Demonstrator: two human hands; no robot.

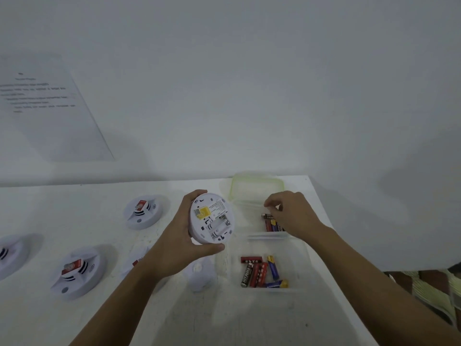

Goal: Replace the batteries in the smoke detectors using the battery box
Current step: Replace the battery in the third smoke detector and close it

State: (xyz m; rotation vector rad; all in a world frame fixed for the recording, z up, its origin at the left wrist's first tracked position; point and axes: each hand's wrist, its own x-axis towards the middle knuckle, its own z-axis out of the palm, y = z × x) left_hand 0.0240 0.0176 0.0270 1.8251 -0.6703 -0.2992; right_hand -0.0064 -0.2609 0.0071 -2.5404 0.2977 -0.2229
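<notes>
While my left hand [174, 243] grips one upturned smoke detector [212, 217], my right hand [290, 212] curls over three visible far batteries [270, 224], holding one or not I cannot tell; six near batteries [259, 272] lie apart.

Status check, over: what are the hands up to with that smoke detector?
Left hand grips smoke detector, back toward camera, battery bay open. Right hand over batteries in far clear box; grip unclear. Nothing in the way.

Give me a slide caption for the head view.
Left hand holds an upturned smoke detector, battery bay exposed, while right hand hovers over the batteries in the far clear box.
</notes>
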